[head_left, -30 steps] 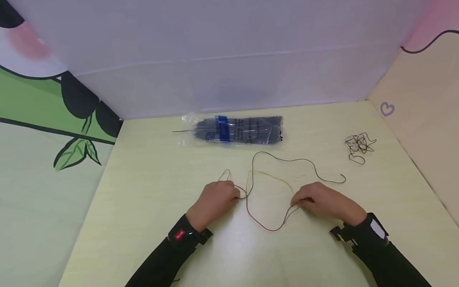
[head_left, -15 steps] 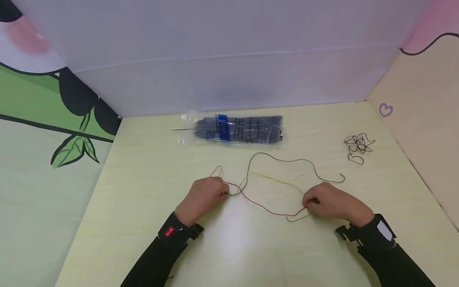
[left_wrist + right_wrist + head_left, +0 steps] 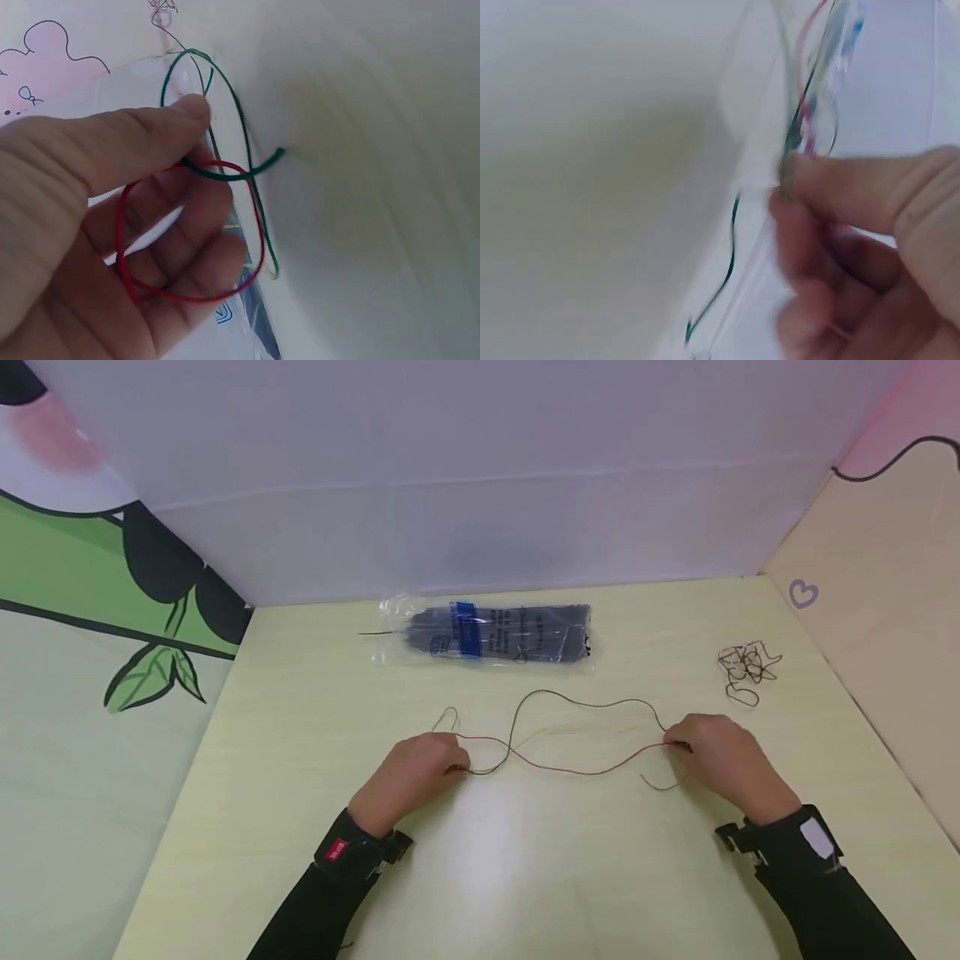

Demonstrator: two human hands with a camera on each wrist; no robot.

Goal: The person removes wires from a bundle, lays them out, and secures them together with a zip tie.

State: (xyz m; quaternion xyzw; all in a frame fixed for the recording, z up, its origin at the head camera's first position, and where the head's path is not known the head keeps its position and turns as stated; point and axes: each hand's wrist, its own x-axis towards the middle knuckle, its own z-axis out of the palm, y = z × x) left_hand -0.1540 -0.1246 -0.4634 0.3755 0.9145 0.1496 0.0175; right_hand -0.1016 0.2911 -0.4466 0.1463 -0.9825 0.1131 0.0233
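In the head view my left hand (image 3: 416, 770) pinches thin wires at the left. The left wrist view shows a green wire (image 3: 225, 177) under the thumb tip, and a red wire (image 3: 261, 225) looping about the fingers. My right hand (image 3: 723, 764) also pinches wires; its wrist view is blurred, with red and green strands at the thumb and fingertips. Between the hands, the red wire (image 3: 570, 771) and the dark green wire (image 3: 555, 692) cross near the left hand. A yellow wire (image 3: 573, 728) appears as a faint blur. Where strands enter each grip is hidden.
A clear plastic packet (image 3: 495, 632) of dark slim items lies along the table's back, a thin dark piece protruding left. At the right rests a tangled dark wire (image 3: 750, 664). Printed panels stand behind and on both sides of the pale table (image 3: 487, 893).
My right hand has moved right and away from me, reaching where the green wire's hooked end lay. My left hand has shifted left. The red wire stretches longer and flatter between them.
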